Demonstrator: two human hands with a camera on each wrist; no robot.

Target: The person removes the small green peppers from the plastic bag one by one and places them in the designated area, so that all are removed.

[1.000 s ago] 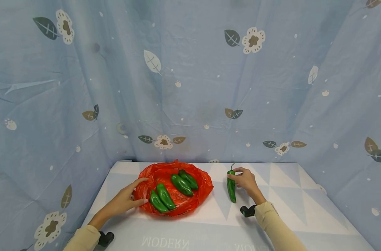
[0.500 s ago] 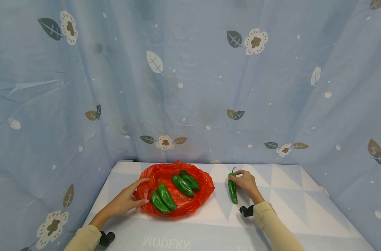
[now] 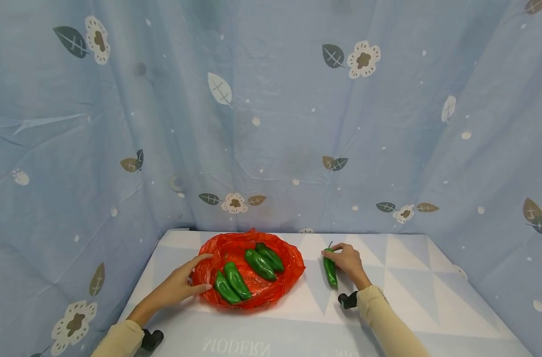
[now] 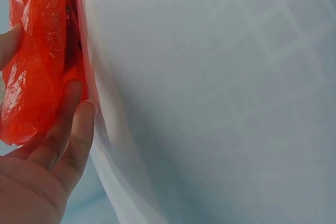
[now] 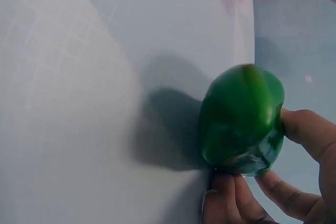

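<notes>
My right hand (image 3: 349,261) pinches a long green chili pepper (image 3: 330,270) near its stem end, thumb on one side and fingers on the other. The pepper's tip points toward me, low over the table right of the red bag. In the right wrist view the pepper (image 5: 241,119) shows end-on, its shadow falling beside it on the tabletop. The red plastic bag (image 3: 293,275) lies spread open like a bowl, with several green peppers (image 3: 259,264) inside. At its left side my left hand (image 3: 179,281) rests, thumb and fingers spread along the crinkled plastic (image 4: 39,51).
A white and pale-grey patterned table (image 3: 405,287) carries everything. Behind it and at both sides hangs a blue curtain (image 3: 289,124) printed with leaves and flowers. A black wrist camera (image 3: 348,300) sits below the right wrist, and another (image 3: 152,340) below the left.
My right hand has lowered the pepper's stem end a little and shifted it slightly left. The left hand and the bag stay in place; the head view has turned slightly.
</notes>
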